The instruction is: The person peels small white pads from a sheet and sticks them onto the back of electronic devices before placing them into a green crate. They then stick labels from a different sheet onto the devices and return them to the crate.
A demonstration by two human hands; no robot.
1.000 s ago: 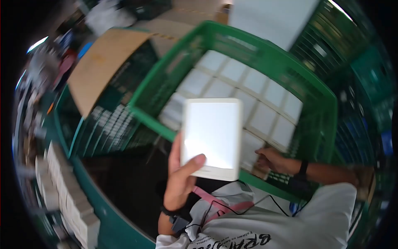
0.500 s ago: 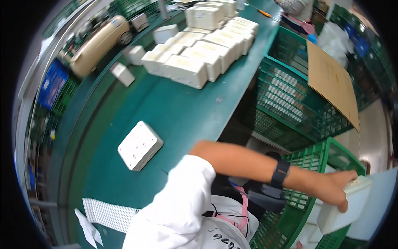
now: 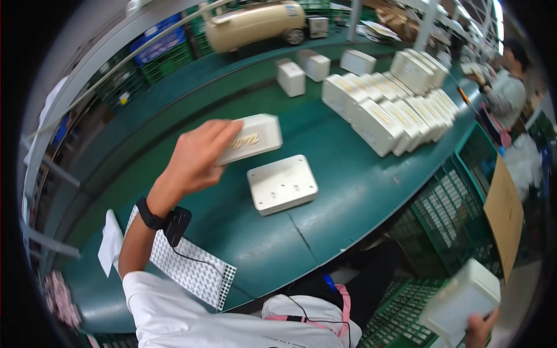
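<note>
My left hand [image 3: 200, 152] is closed round one end of a white plastic box [image 3: 255, 138] with gold lettering on its side. It holds this box tilted above the green worktop [image 3: 232, 232]. Just beyond and below it, another white box [image 3: 282, 184] lies flat, small holes on its upper face. At the lower right, my right hand [image 3: 483, 327] grips a third white box [image 3: 464, 301] over a green plastic crate [image 3: 377, 313]. The right hand's fingers show only in part at its lower edge.
Rows of white boxes [image 3: 383, 110] stand at the back right, with a few single ones [image 3: 290, 78] to their left. A white dotted sheet [image 3: 191, 264] lies near my left forearm. Cardboard [image 3: 503, 214] leans on stacked crates [image 3: 447, 197]. A person [image 3: 507, 93] is at the far right.
My left hand has swung from the crate at the right to above the worktop, carrying a white box. My right hand has come into fuller view with another box. The view has turned left.
</note>
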